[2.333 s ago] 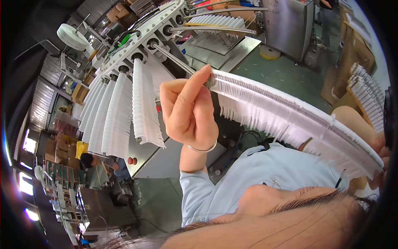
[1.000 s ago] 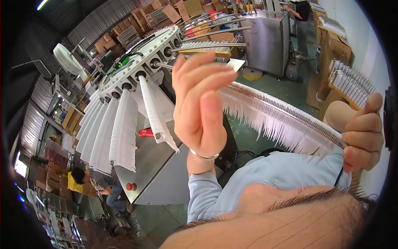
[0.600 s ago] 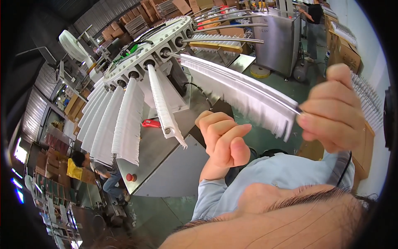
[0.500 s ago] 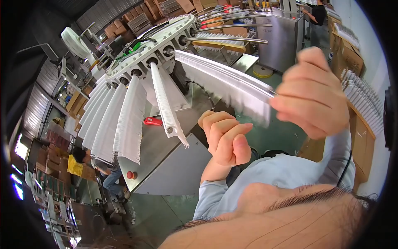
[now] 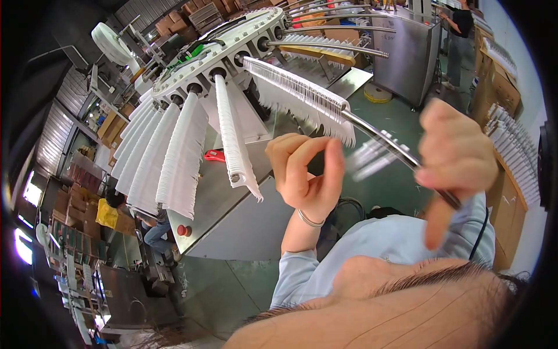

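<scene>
The right hand (image 5: pixel 456 160) has its grip closed round the free end of a long metal rod (image 5: pixel 372 131) that juts from the round carousel machine (image 5: pixel 218 55). White fringed pieces (image 5: pixel 302 99) hang along the rod nearer the carousel (those by the fingers are blurred, perhaps sliding). The left hand (image 5: pixel 305 177) is just below the rod, fingers curled but holding nothing.

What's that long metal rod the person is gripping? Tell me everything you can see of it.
The rod is a thin, shiny, slightly curved metal bar sticking out from a socket in the round white wheel. Its inner half carries a dense row of white paper pieces hanging like a fringe; the outer part is bare. The right hand grips its free end; the left hand is raised just below it.
</scene>
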`<state>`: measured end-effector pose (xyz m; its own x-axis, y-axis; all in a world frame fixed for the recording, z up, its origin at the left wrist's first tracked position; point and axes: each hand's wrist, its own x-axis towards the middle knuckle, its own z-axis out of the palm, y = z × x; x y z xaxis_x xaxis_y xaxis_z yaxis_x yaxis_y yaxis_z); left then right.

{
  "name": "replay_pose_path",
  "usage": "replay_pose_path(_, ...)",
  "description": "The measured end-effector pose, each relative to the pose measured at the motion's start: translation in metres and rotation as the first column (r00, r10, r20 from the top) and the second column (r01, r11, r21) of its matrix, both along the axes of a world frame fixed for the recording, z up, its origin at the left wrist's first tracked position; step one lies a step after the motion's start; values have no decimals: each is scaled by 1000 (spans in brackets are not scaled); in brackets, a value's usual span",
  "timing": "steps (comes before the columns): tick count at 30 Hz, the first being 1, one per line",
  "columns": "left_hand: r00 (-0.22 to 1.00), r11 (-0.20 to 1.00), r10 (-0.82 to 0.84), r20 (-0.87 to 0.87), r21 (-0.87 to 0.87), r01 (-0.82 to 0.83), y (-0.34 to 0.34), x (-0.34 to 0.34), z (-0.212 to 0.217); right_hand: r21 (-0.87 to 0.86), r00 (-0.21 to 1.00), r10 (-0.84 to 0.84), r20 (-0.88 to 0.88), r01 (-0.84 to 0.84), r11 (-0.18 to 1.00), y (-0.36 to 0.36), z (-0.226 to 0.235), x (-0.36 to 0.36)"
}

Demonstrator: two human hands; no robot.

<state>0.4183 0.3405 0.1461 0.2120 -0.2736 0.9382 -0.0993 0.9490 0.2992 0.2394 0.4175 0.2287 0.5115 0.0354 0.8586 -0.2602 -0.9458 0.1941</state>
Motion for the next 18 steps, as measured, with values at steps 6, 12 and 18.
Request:
replay_pose_path(6,950,956,282,132,-119,-268,-1,-8,8,-366,960,18,280,89,926,42,-41,-14)
replay_pose_path(12,913,908,398,93,-181,-378,0,-15,7,-539,904,45,425,213,815,71,-51,-41)
replay_pose_path(18,865,845,487,118,-315,-432,9,-15,5,-606,849,119,515,263,751,72,-61,-54)
